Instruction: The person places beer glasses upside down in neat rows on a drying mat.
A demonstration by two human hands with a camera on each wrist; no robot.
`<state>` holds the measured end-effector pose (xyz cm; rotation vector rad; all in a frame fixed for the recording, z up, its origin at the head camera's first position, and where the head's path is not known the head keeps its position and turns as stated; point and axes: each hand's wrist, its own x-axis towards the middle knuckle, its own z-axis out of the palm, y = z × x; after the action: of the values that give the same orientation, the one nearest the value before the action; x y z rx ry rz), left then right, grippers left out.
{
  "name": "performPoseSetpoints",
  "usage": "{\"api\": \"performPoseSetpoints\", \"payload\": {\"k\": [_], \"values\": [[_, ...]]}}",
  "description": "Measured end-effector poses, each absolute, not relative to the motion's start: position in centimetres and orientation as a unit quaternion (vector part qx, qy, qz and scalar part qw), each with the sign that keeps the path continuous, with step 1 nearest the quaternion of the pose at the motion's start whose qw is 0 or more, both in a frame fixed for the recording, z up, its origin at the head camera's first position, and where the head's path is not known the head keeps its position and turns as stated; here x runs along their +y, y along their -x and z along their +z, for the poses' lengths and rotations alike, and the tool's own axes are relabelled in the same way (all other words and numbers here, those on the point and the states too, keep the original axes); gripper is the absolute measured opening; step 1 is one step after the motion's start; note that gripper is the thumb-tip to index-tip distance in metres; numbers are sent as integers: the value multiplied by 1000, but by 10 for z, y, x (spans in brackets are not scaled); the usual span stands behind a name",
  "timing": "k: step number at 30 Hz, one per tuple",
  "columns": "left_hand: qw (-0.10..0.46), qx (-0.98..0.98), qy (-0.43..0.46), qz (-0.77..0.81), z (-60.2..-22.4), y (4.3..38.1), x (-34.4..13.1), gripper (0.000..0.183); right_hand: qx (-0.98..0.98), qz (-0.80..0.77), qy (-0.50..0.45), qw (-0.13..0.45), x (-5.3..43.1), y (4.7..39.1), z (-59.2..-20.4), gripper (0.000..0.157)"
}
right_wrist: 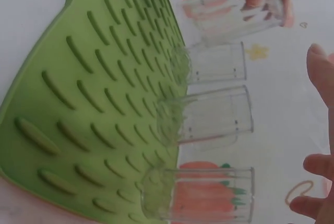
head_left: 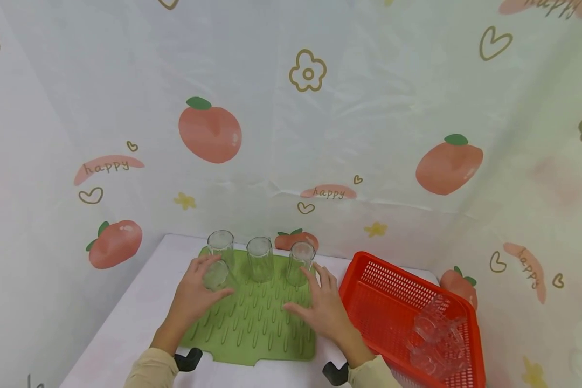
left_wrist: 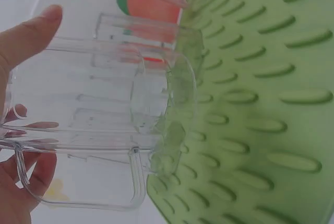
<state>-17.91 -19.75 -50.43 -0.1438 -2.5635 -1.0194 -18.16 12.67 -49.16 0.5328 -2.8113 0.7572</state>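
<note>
My left hand (head_left: 193,295) grips a clear glass mug (head_left: 216,276) by its rim end, over the left part of a green ridged mat (head_left: 252,330). In the left wrist view the mug (left_wrist: 94,93) shows its square handle, thumb on one side and fingers on the other. Three more clear glasses stand upright along the mat's far edge: a left glass (head_left: 227,249), a middle glass (head_left: 260,264) and a right glass (head_left: 300,264). Close to the right glass, my right hand (head_left: 324,308) hovers with fingers spread, holding nothing; the right wrist view shows its fingers apart from the glasses.
A red plastic basket (head_left: 397,274) stands to the right of the mat, with several clear glass mugs (head_left: 436,339) piled in its right end. The white table (head_left: 136,318) meets a patterned cloth backdrop (head_left: 271,134) behind the glasses.
</note>
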Motion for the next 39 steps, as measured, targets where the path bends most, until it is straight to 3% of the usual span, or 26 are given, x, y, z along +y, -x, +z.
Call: {"api": "performPoseSetpoints", "payload": {"k": [13, 22, 39], "values": [[183, -932, 58, -307, -516, 183, -204, 91, -946, 238, -170, 139, 148, 179, -482, 92], [145, -942, 41, -300, -523, 182, -209, 91, -949, 247, -148, 127, 164, 178, -484, 91], [139, -944, 51, -293, -531, 186, -212, 88, -959, 211, -133, 134, 184, 177, -479, 89]]}}
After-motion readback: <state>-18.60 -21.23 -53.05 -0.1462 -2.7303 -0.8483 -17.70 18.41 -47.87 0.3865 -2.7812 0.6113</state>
